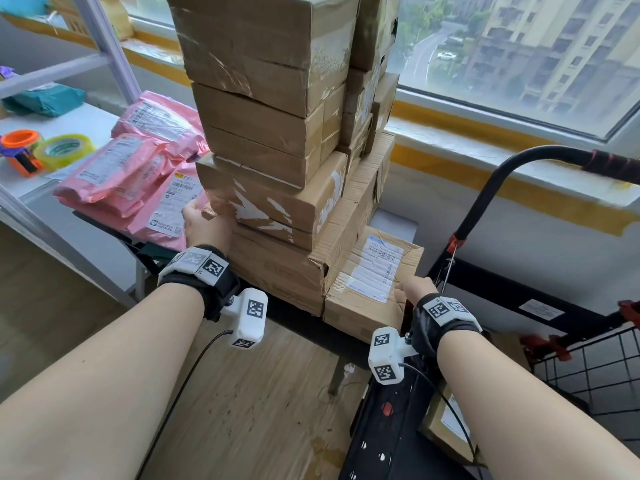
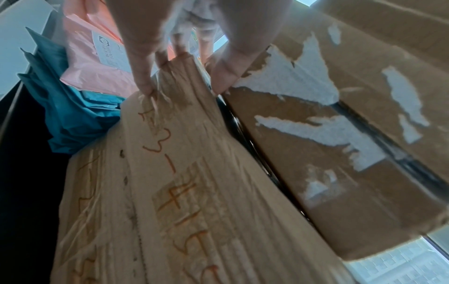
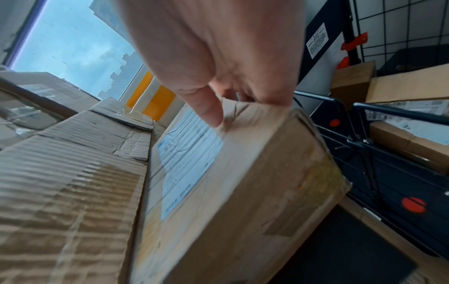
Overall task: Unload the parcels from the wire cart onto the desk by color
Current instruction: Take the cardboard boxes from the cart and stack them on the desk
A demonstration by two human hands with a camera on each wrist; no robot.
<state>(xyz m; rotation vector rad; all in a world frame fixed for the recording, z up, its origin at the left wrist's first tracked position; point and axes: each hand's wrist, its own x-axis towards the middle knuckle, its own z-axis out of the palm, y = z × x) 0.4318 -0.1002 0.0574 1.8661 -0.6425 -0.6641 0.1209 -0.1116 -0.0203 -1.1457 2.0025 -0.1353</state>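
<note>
Here 2 hands work: left hand [image 1: 204, 223] grips the stack's lower brown box [image 2: 194, 192], right hand [image 1: 414, 289] grips 1 labelled box [image 1: 372, 289].

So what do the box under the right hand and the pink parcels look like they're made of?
The box under the right hand looks like brown corrugated cardboard, matte, with dented corners, clear tape and a white paper label. The pink parcels seem to be soft plastic mailer bags: glossy and wrinkled, with white labels stuck on.
</note>
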